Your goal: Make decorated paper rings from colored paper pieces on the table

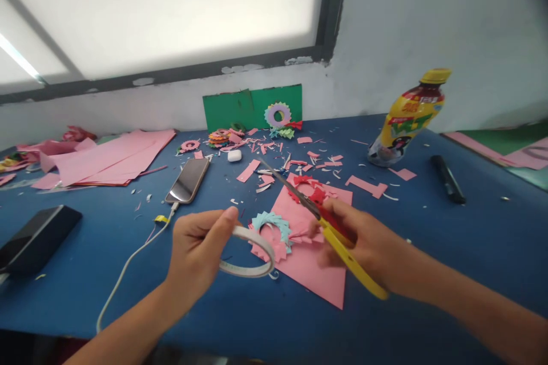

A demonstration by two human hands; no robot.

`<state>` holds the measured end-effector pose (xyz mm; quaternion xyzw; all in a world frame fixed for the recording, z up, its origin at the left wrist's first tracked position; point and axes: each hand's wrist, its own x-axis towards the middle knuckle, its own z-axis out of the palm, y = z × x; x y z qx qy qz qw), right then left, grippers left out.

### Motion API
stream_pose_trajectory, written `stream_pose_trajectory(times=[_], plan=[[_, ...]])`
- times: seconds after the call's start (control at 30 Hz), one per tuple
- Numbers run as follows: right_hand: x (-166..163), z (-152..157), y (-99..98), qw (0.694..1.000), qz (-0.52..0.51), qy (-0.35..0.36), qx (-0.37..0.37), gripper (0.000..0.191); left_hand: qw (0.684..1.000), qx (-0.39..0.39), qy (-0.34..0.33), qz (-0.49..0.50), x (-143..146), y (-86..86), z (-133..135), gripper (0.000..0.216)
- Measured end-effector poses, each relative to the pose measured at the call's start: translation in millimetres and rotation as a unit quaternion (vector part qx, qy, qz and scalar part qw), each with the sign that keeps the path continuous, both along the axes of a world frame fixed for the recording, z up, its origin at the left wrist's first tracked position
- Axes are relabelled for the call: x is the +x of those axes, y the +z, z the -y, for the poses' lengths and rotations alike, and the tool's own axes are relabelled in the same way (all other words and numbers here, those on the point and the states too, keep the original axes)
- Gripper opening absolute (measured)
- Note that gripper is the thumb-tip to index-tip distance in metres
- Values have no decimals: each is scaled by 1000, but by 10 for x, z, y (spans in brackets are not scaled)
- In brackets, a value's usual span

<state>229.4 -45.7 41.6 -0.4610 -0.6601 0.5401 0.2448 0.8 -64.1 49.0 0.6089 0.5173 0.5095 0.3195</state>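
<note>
My left hand (199, 245) pinches a roll of white tape (252, 270) between thumb and fingers, holding it above the table. In my right hand (363, 245) is a pair of scissors (349, 256) with red and yellow handles, its blades pointing up and to the left. Below and between the hands lies a sheet of pink paper (325, 282). A light-blue and pink folded paper ring (274, 224) rests partly on that sheet, behind the tape. Farther back on it sits a red folded paper ring (317, 193), partly hidden by the scissors.
A phone (188, 181) on a white cable (128, 262) lies left of the paper scraps (282, 162). Pink sheets (107, 159) are stacked at back left; a black box-like object (40, 239) is nearer. A drink bottle (406, 120) and a black marker-like object (447, 179) are at right.
</note>
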Motion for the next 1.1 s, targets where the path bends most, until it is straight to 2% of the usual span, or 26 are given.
stream_pose_trajectory(times=[0.1,0.23,0.33,0.53,0.73,0.87,0.93,1.0,1.1], plan=[[-120,134,-40,984,-150,30,-93,47,999,1,-39,25,202,10,61,44],[-127,191,-65,968,-237,6,-78,38,988,-46,-128,77,322,2,64,37],[-61,150,-58,972,-232,-2,-47,35,977,-105,-163,89,281,7,-1,25],[-53,92,-90,974,-217,1,-60,38,975,-147,-144,80,167,-22,-122,15],[-84,56,-115,976,-206,-21,-70,42,939,-195,-226,173,137,-31,-156,10],[-73,-27,-173,976,-200,-62,-57,44,884,-211,-348,230,82,-4,-148,24],[-65,-69,-202,978,-189,-76,-47,45,864,-211,-388,241,57,4,-139,32],[-51,-105,-203,982,-168,-84,-34,45,858,-197,-405,247,45,8,-130,39],[1,-150,-141,989,-123,-83,13,43,871,-162,-394,244,42,14,-123,43]])
